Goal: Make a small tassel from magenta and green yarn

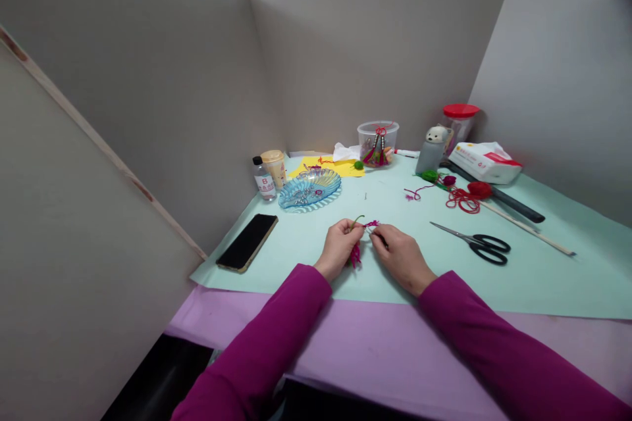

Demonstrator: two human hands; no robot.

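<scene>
My left hand point(340, 247) is closed in a pinch on a magenta yarn tassel point(356, 255), whose strands hang below the fingers. A thin green cord end point(356, 220) sticks up from the same grip. Close on its right, my right hand point(401, 255) is pinched shut by a thin, pale strand. A small dark bit shows at its fingers, but what they hold is too small to make out. Between the fingertips of both hands lies a short magenta braided end point(371, 224). Black-handled scissors point(486, 247) lie right of my right hand, blades toward it.
Left are a phone point(248, 242), a small bottle point(265, 181) and a blue shell-shaped dish point(310, 191) with beads. A clear tub point(378, 145) with a finished tassel stands behind. Red yarn point(464, 200), a box cutter-like black tool point(518, 204) and a tissue pack point(486, 161) lie right.
</scene>
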